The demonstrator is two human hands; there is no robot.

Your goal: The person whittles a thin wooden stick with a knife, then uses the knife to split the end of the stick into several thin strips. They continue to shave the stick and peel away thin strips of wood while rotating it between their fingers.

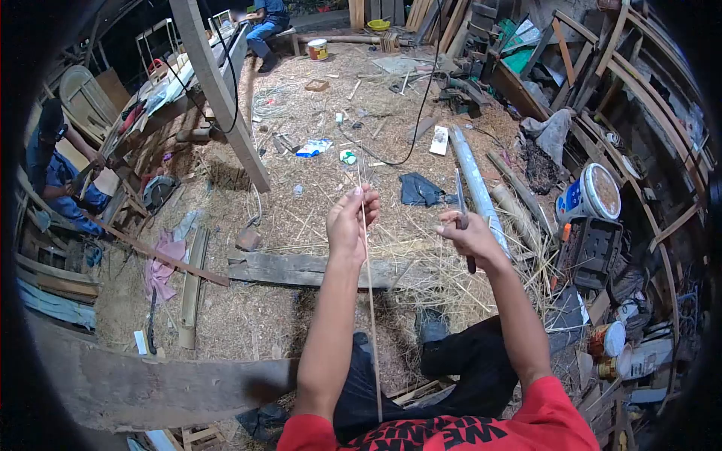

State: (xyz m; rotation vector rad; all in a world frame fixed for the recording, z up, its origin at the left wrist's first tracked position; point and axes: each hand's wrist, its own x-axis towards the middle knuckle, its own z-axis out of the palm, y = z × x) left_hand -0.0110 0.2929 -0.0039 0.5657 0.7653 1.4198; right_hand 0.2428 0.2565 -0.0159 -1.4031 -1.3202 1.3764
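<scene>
While I sit on the floor w/ legs out front, my left hand (352,224) is raised, fingers (359,201) pinched shut on a thin bamboo strip (370,301). The strip runs from above those fingers straight down past my wrist & forearm toward my lap. My right hand (470,237) is just to the right, apart from the left, fingers curled tight round a knife (461,207): blade sticks up above the fist, handle end pokes out below. Beyond both sets of fingers the floor (316,113) is covered in straw & shavings. A wood plank (301,268) lies crosswise under my left wrist. A pale pole (472,177) lies just past the right fingers, white bucket (594,194) further right. Dark cloth (419,189) sits between & beyond the hands. Another person (53,173) works far left.
</scene>
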